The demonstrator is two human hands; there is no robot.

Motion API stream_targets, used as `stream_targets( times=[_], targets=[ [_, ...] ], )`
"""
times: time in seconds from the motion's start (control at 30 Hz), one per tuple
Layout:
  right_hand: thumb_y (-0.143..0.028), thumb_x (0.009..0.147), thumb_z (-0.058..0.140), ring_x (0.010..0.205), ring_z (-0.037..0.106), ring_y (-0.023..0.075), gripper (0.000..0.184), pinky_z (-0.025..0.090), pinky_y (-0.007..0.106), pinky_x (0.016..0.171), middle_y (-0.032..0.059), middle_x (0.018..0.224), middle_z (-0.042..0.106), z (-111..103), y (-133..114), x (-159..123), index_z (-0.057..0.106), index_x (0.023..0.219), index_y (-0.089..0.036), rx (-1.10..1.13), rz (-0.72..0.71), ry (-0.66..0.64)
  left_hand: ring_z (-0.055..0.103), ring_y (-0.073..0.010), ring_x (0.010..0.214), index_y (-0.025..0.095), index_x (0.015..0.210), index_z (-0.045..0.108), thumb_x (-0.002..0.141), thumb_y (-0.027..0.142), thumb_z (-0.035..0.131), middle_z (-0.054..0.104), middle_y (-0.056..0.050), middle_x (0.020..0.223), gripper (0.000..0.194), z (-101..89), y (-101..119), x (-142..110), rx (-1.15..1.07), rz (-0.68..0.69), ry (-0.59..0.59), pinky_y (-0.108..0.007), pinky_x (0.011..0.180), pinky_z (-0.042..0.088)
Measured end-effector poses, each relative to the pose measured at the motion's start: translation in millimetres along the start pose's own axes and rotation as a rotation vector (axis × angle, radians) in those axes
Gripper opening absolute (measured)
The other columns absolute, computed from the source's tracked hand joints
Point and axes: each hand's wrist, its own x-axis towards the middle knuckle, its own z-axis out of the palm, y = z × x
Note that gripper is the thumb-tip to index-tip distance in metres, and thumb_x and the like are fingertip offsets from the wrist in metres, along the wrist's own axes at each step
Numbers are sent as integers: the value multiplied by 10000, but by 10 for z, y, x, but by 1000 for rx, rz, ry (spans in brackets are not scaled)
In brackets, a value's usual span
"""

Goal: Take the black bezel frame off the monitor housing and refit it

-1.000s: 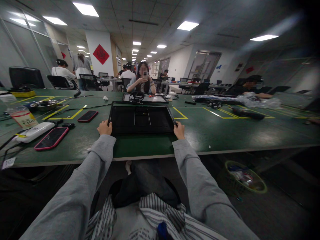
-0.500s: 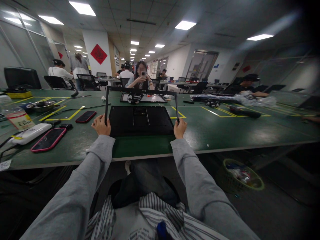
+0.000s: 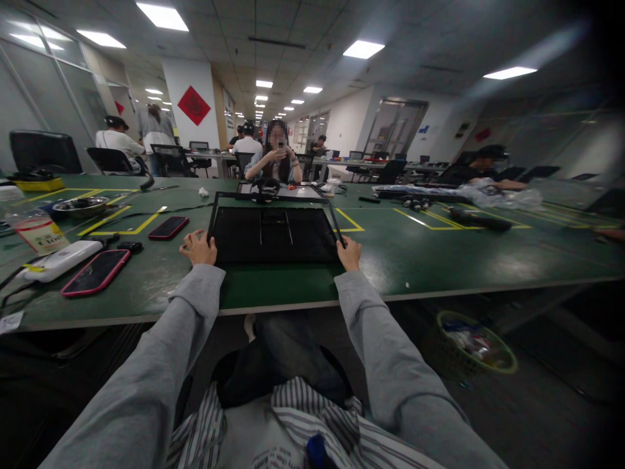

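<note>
A thin black monitor bezel [image 3: 273, 197] tilts up over a flat black monitor back panel [image 3: 239, 234], which lies on the green table. My left hand [image 3: 198, 249] is at the bezel's left side, its thumb against the edge and its other fingers bent and somewhat spread. On the opposite side, my right hand [image 3: 349, 253] pinches the bezel's near right end between thumb and fingers. The bezel's far bar stands a little above the panel's far edge. Two upright ribs show in the middle of the panel.
Left on the green table [image 3: 283, 286] are a red-edged phone [image 3: 96, 272], a darker phone [image 3: 168, 227], a white power strip [image 3: 63, 260], a bottle [image 3: 41, 231] and a metal bowl [image 3: 81, 207]. A person [image 3: 276, 156] sits opposite. A basket [image 3: 476, 342] stands below, right.
The bezel's far bar swung up off the panel, then came back down toward it. Both hands stayed at its sides; my left fingers look looser now.
</note>
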Motion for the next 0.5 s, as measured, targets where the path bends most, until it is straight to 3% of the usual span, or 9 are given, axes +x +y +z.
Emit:
stream_targets(
  times=[0.5],
  targets=[
    [-291,858,523,1151,588,325,495,458,498,1024,192,1244,723,55,2,22,670,1300,-126,27,-22,-69,345,-331,1458,243,1218,723,976,304,497,572,-135,1487,336,53,-52,38,-18,-66,-90,-633,1163,275]
  ],
)
